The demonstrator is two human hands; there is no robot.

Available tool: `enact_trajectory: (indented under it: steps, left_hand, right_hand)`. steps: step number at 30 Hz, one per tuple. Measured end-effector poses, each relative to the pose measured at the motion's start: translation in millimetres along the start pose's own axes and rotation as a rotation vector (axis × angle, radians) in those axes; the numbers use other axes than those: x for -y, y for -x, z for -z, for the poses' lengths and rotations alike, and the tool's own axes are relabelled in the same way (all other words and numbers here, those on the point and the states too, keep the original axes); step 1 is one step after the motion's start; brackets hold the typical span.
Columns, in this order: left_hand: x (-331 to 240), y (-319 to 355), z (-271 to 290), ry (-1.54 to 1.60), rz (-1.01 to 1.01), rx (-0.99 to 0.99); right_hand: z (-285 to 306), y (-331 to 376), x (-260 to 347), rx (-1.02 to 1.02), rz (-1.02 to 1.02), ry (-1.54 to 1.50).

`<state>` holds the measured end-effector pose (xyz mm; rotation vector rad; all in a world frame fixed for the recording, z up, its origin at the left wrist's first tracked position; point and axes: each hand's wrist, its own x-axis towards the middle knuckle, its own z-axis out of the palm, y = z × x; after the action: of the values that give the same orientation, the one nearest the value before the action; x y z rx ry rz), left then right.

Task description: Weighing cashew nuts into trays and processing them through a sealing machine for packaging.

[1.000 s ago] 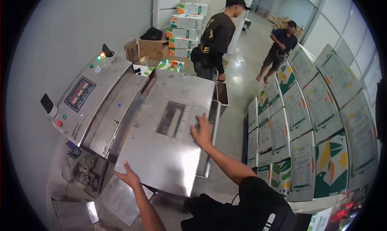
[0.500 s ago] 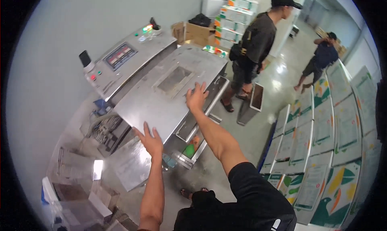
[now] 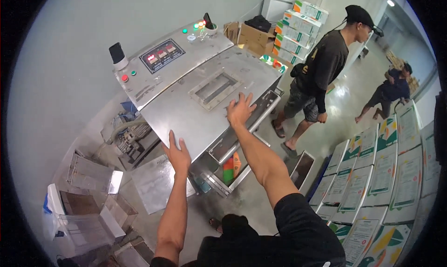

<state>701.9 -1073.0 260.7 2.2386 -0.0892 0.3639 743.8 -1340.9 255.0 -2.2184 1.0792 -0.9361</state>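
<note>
A large steel machine lid (image 3: 186,113) with a rectangular window (image 3: 215,87) slopes over the machine. My left hand (image 3: 178,154) lies flat with spread fingers against the lid's near edge. Fingers apart, my right hand (image 3: 240,110) presses on the lid's top near its right edge, beside the window. Neither hand grips anything. Behind the lid runs a control panel (image 3: 160,56) with red displays, coloured buttons and small lights.
A person in a dark shirt and cap (image 3: 321,71) stands just right of the machine; another person (image 3: 389,92) walks farther off. Stacked printed cartons (image 3: 382,174) line the right. Steel trays (image 3: 93,178) and clear plastic bins (image 3: 79,220) sit at lower left. Boxes (image 3: 293,29) stand behind.
The view has swung, so the machine now sits higher and more central. Both hands have stayed flat on the lid, with the left one nearer its front edge.
</note>
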Motion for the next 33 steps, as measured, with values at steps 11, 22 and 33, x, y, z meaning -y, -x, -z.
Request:
enact_trajectory:
  steps: [11,22,33]
  left_hand:
    - [84,-36,-2,-0.25,-0.23,0.066]
    - [74,-49,20,-0.182,-0.233,0.195]
    - [52,-23,-13,-0.176,-0.184,0.149]
  right_hand:
    - [63,178,-197,0.141,0.025,-0.38]
    - [41,394,-598,-0.235,-1.751,-0.811]
    - [89,252,-618,-0.411,-0.972,-0.769]
